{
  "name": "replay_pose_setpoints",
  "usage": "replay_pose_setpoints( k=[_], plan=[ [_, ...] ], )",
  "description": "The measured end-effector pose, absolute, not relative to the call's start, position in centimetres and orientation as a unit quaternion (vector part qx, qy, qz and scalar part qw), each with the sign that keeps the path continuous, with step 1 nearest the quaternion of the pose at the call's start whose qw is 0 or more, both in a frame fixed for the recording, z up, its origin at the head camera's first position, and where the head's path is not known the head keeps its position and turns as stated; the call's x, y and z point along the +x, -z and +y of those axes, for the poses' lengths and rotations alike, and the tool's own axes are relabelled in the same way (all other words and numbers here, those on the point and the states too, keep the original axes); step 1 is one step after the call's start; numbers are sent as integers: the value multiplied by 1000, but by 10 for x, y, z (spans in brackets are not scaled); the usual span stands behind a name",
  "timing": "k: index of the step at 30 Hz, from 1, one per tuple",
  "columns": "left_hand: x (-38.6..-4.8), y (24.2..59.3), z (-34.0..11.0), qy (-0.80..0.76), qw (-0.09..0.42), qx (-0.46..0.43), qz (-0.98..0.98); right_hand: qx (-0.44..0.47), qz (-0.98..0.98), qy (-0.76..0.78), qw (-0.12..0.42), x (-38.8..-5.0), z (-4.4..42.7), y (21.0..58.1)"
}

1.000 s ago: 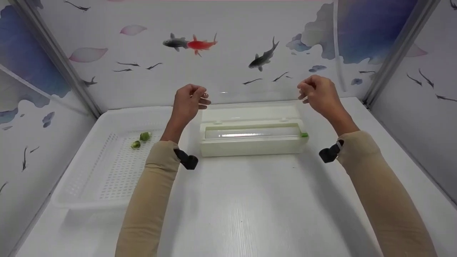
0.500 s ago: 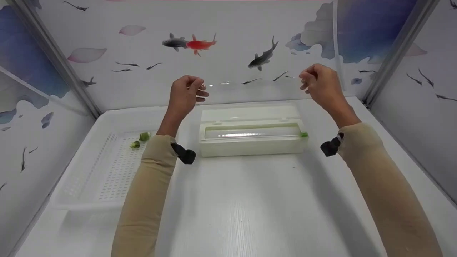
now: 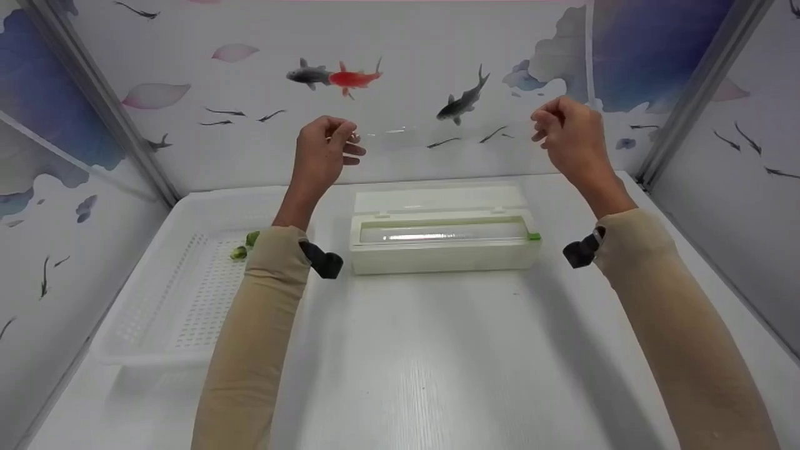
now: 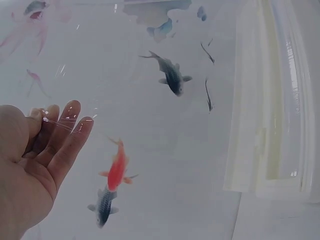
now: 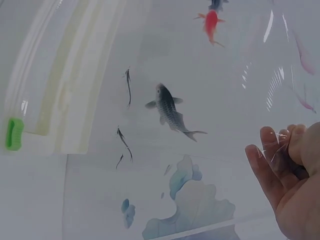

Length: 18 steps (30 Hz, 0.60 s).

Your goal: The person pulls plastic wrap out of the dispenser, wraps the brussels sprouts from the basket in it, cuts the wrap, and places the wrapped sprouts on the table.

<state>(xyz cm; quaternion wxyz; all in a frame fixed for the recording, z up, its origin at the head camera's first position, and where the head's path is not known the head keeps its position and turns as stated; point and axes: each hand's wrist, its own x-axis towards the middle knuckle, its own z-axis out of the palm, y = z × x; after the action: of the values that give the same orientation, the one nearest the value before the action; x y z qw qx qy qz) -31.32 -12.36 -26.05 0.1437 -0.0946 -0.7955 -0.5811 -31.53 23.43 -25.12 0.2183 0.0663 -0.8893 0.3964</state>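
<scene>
A sheet of clear film [image 3: 400, 132] is stretched in the air between both hands, above and behind a pale box with a see-through window [image 3: 444, 256]. My left hand [image 3: 322, 150] pinches its left end between thumb and index finger; in the left wrist view the film shines across the fingers of that hand [image 4: 45, 155]. My right hand [image 3: 572, 134] pinches the other end, and in the right wrist view glints of film lie over the fingertips of the hand [image 5: 290, 170]. How far down the film hangs is hard to tell.
A white perforated basket [image 3: 140, 294] stands at the left, holding two small green vegetables [image 3: 239, 252], one partly behind the left sleeve. The box has a green slider [image 3: 534, 237] at its right end. Printed wall panels enclose the white table [image 3: 412, 350] at the back and sides.
Both hands have risen, the right one also shifting slightly right, and the film between them has come up from near the box's back edge. The box and basket stand where they were.
</scene>
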Motion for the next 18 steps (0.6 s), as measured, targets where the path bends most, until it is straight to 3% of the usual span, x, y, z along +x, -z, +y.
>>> replay_pose_setpoints(
  k=[18],
  plan=[
    [-306, 240, -125, 580, 158, -110, -791, 75, -842, -458, 276, -308, 230, 240]
  ],
)
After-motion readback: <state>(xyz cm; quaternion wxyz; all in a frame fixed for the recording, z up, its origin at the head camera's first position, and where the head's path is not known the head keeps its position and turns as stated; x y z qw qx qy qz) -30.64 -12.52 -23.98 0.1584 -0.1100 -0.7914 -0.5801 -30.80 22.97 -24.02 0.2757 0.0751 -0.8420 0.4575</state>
